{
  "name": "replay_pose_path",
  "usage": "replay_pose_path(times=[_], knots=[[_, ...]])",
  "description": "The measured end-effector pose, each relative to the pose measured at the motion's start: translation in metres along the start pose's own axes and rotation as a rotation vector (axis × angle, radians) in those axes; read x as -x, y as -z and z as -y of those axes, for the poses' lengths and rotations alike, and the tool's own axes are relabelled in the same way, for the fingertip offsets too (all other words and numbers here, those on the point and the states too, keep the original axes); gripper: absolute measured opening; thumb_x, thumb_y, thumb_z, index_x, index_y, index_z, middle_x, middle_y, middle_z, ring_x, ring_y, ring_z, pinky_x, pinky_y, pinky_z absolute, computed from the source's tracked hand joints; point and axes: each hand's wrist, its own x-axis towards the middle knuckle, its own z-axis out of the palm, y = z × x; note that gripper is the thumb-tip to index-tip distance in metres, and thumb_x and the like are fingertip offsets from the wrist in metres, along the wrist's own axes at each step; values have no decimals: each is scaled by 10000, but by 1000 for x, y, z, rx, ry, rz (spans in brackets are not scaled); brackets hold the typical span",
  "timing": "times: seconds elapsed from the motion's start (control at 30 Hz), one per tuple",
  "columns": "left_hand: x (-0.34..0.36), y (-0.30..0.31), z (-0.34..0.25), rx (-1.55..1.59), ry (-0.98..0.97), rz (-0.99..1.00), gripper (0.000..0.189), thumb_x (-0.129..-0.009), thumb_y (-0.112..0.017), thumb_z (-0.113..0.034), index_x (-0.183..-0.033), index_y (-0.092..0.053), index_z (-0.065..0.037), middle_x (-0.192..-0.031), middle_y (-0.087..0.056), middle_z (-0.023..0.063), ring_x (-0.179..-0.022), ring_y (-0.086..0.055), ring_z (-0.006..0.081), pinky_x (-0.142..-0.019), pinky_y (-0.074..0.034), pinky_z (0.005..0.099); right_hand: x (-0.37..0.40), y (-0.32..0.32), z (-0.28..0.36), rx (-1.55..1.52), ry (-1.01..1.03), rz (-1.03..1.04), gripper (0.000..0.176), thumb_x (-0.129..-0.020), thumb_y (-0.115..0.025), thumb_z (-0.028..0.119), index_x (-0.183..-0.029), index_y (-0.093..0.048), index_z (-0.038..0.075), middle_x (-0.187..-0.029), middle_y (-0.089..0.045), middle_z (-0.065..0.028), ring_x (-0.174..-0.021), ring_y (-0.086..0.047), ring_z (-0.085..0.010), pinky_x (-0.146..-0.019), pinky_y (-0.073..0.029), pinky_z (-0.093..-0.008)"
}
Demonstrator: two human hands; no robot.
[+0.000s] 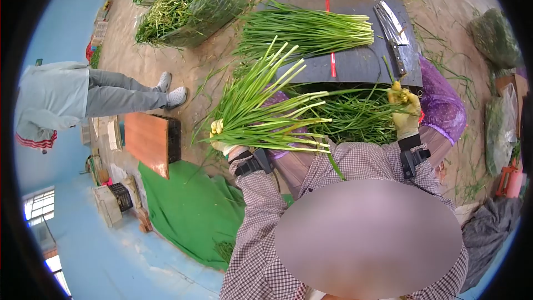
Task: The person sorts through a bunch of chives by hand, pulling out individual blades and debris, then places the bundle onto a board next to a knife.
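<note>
Quickly: we saw the yellow-gloved left hand [217, 133] closed round a fanned bunch of long green chives [261, 105], near left; right hand [405, 106] gripped loose green stalks [355, 115] near the flat black board [355, 64].

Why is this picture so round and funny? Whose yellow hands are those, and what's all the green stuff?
The picture is round because it comes from a small, very wide camera worn on a person's head. It looks down at that person's own arms and hands. There is no machine here, just two hands in yellow gloves. The left hand grips a bunch of long green stalks, fanned out like a broom. The right hand sits at the edge of a loose pile of the same greens; I can't tell whether it grips any. In front lies a dark board with a tidy bundle across it and a big knife beside the bundle. Further off are plastic bags stuffed with greens, and another person stands at the side.
</note>
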Motion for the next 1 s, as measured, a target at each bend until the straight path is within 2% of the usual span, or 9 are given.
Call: replay_pose_path(times=[0.07,0.1,0.2,0.27,0.4,0.53,0.77,0.87,1.0], knots=[[0,-4,-2,-7,-32,-143,131,-864,-508,-214,-749,-493,-152,-635,-496,-29,-615,-468,152,-673,-436,344,-24,40,16,-234,-134,231,164,-960,-589,112,-1012,-550,-38,-946,-562,-100,-639,-472,-112,-646,-513,-261],[-1,-7,-2,-10,-43,-213,161,-876,-461,-223,-729,-480,-161,-602,-479,-33,-576,-458,147,-656,-431,344,-21,33,13,-145,-202,426,160,-970,-604,129,-974,-532,-14,-938,-569,-89,-590,-433,-60,-512,-444,-176],[-3,7,-9,-50,41,-29,121,-869,-502,-225,-783,-517,-140,-664,-518,-15,-652,-486,170,-696,-449,358,3,3,-32,479,-225,362,237,-1009,-610,271,-1076,-596,43,-867,-579,8,-532,-385,-7,-382,-323,-174],[-1,-5,-1,-69,23,-87,163,-890,-453,-241,-767,-508,-149,-648,-517,-20,-632,-491,165,-684,-450,359,15,-18,-62,880,-524,534,380,-1026,-594,348,-1247,-615,39,-811,-573,51,-515,-378,-4,-399,-325,-174],[-1,-14,3,-89,-51,-191,172,-878,-448,-240,-727,-482,-164,-603,-489,-37,-575,-479,154,-661,-446,352,21,-41,-139,845,-709,746,470,-1043,-565,378,-1347,-576,19,-805,-557,76,-545,-358,-2,-475,-272,-179],[0,-16,2,-94,-53,-175,148,-857,-462,-242,-736,-494,-163,-608,-492,-38,-587,-483,160,-674,-447,354,26,-57,-176,786,-589,675,273,-979,-677,300,-1098,-711,56,-769,-614,48,-593,-449,-30,-498,-312,-204],[3,-20,6,-93,4,-15,140,-857,-621,-245,-827,-536,-138,-729,-547,-10,-709,-511,149,-718,-460,360,42,-60,-144,557,-620,490,211,-1011,-622,265,-983,-650,58,-1143,-664,-68,-977,-654,-183,-853,-536,-339],[1,-14,3,-82,4,6,147,-849,-632,-247,-817,-532,-144,-728,-548,-15,-706,-507,142,-714,-454,349,21,-42,-106,250,-591,490,272,-1039,-572,267,-855,-595,67,-1016,-639,-75,-763,-549,-103,-705,-509,-271],[3,-33,11,-76,-5,-26,171,-830,-654,-237,-784,-515,-148,-704,-526,-18,-694,-495,142,-703,-444,338,15,-40,-68,681,-187,682,237,-1028,-591,270,-986,-622,39,-1026,-624,-54,-683,-526,-101,-650,-485,-238]])
